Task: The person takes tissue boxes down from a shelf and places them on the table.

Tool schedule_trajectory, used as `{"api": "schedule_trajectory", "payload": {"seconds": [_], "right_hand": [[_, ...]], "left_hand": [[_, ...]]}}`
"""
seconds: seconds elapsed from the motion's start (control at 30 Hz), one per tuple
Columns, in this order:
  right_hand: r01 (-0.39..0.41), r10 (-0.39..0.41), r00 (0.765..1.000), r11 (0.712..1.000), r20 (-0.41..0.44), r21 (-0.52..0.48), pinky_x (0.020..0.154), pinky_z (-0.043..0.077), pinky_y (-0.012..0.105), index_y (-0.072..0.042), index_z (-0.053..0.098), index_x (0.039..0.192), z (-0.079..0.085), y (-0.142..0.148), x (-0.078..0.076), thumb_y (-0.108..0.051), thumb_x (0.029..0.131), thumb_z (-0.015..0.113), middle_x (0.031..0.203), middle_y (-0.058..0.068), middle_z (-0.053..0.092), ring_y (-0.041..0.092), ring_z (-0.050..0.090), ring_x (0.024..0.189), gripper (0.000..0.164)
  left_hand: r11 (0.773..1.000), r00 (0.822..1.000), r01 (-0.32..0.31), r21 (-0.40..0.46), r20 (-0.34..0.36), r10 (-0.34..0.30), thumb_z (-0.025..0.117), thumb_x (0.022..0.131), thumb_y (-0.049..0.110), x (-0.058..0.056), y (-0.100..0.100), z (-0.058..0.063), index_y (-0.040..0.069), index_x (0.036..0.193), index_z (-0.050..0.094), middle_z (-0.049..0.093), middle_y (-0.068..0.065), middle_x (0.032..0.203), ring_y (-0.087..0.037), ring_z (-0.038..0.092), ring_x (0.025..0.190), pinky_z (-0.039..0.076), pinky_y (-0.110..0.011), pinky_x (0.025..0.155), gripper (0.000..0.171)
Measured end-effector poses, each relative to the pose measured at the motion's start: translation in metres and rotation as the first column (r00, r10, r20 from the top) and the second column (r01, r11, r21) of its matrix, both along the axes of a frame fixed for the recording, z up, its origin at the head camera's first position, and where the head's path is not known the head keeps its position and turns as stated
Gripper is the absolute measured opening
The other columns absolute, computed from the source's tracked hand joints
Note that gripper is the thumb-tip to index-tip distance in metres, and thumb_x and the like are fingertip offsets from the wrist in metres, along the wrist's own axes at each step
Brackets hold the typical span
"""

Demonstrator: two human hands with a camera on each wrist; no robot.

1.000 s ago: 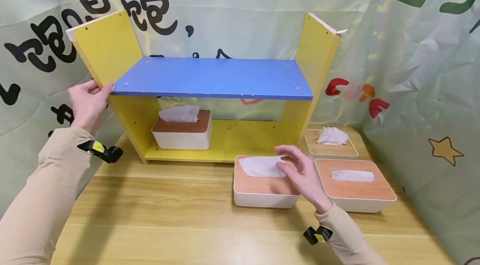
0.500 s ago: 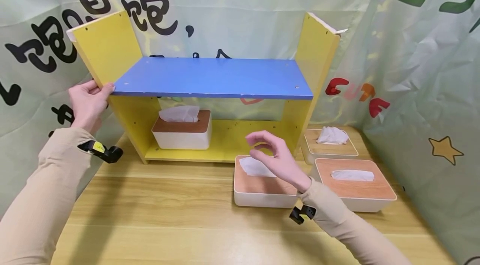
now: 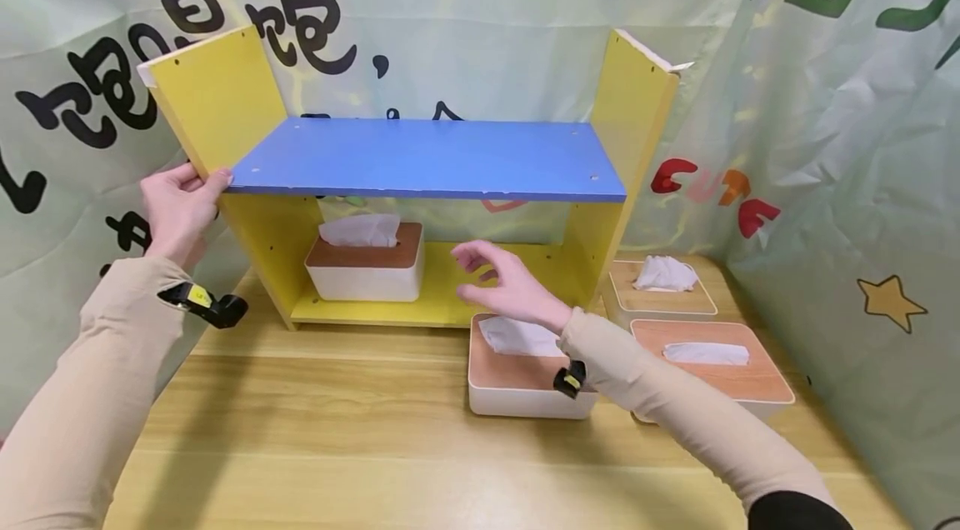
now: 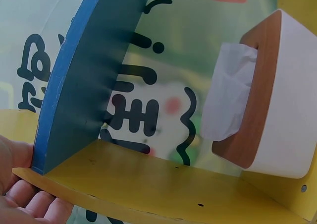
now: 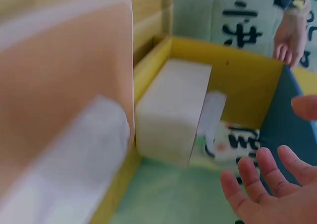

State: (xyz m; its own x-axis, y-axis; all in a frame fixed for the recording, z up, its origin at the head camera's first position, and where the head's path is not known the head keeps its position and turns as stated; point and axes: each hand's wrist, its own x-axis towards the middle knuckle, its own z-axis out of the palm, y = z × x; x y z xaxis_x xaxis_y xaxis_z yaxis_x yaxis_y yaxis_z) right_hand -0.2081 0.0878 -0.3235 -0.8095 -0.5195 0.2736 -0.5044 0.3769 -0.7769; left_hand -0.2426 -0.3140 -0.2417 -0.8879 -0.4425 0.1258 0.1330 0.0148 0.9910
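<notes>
Yellow shelf (image 3: 225,88): my left hand (image 3: 176,209) grips its left side panel. My right hand (image 3: 502,284) hovers spread, empty, above the nearest tissue box (image 3: 517,376).

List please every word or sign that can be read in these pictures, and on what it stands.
"CUTE": red and orange letters on the backdrop cloth, right of the yellow shelf.
Large black brush characters on the cloth behind the shelf: partly hidden, not readable.
Green characters, top right: cut off.
Tissue boxes: no text.
</notes>
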Motion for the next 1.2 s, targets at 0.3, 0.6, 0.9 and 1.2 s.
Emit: {"api": "schedule_trajectory", "payload": {"seconds": [0.3, 0.6, 0.9, 1.2], "right_hand": [[0.016, -0.007, 0.999, 0.968, -0.038, 0.250, 0.118, 0.039, 0.048, -0.009, 0.037, 0.154, 0.013, -0.017, -0.043, -0.031, 0.088, 0.074, 0.152, 0.014, 0.047, 0.030, 0.045, 0.142, 0.078], [0.020, -0.010, 1.000, 0.912, -0.025, 0.410, 0.122, 0.032, 0.048, -0.012, 0.025, 0.159, 0.016, -0.035, -0.070, -0.041, 0.085, 0.078, 0.162, 0.012, 0.031, 0.030, 0.034, 0.149, 0.096], [-0.013, -0.035, 0.995, 0.885, 0.095, 0.465, 0.124, 0.028, 0.049, -0.014, 0.009, 0.163, 0.013, -0.054, -0.094, -0.044, 0.083, 0.080, 0.170, 0.013, 0.012, 0.031, 0.016, 0.157, 0.111], [0.026, -0.122, 0.976, 0.886, 0.179, 0.463, 0.126, 0.024, 0.051, -0.012, -0.002, 0.163, -0.008, -0.076, -0.102, -0.050, 0.075, 0.085, 0.170, 0.016, 0.004, 0.033, 0.013, 0.158, 0.129]], "left_hand": [[1.000, 1.000, -0.014, -0.013, 0.016, 0.015, 0.072, 0.091, 0.011, 0.002, -0.001, -0.002, -0.003, 0.145, 0.048, 0.067, 0.023, 0.061, 0.008, 0.065, 0.064, 0.051, -0.007, 0.062, 0.061], [1.000, 1.000, -0.021, -0.019, 0.007, 0.021, 0.071, 0.091, 0.010, 0.001, -0.001, -0.001, -0.004, 0.144, 0.048, 0.067, 0.023, 0.061, 0.008, 0.065, 0.064, 0.051, -0.007, 0.061, 0.060], [0.999, 1.000, -0.028, -0.025, -0.006, 0.028, 0.071, 0.090, 0.010, 0.001, -0.002, -0.001, -0.005, 0.143, 0.050, 0.068, 0.023, 0.062, 0.008, 0.065, 0.064, 0.049, -0.008, 0.058, 0.059], [0.999, 1.000, -0.022, -0.036, -0.008, 0.022, 0.071, 0.091, 0.011, 0.001, 0.001, -0.001, -0.004, 0.143, 0.052, 0.068, 0.023, 0.062, 0.008, 0.065, 0.065, 0.050, -0.008, 0.059, 0.057]]}}
